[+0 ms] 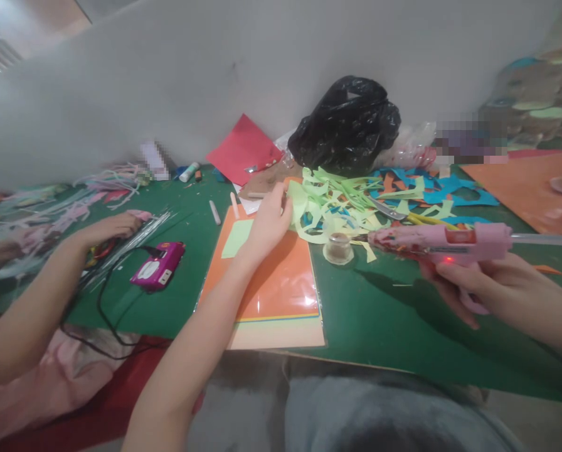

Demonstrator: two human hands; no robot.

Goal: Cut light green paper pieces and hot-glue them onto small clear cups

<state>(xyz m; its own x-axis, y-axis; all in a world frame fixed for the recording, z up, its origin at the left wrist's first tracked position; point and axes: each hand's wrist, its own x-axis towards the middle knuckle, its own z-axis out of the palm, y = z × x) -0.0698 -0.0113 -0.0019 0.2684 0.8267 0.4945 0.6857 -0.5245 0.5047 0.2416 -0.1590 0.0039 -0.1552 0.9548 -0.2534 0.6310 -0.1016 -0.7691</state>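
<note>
My right hand (473, 282) grips a pink hot glue gun (441, 243), its red light lit and its nozzle pointing left. Just off the nozzle, a small clear plastic cup (339, 246) stands on a pale paper round. My left hand (272, 216) reaches over the orange sheets in a clear sleeve (281, 276), fingers bent together at the edge of light green paper scraps (316, 204). What those fingers hold, if anything, is hidden. A light green paper rectangle (236, 238) lies on the sleeve beside my left forearm.
Scissors (388, 210) rest among the scraps. Behind them sits a black plastic bag (347, 129) near red paper (243, 150). At left, another person's hand (116, 227) is by thin wires (144, 232) and a purple power box (159, 267) with a black cord. Orange sheets (535, 188) lie right.
</note>
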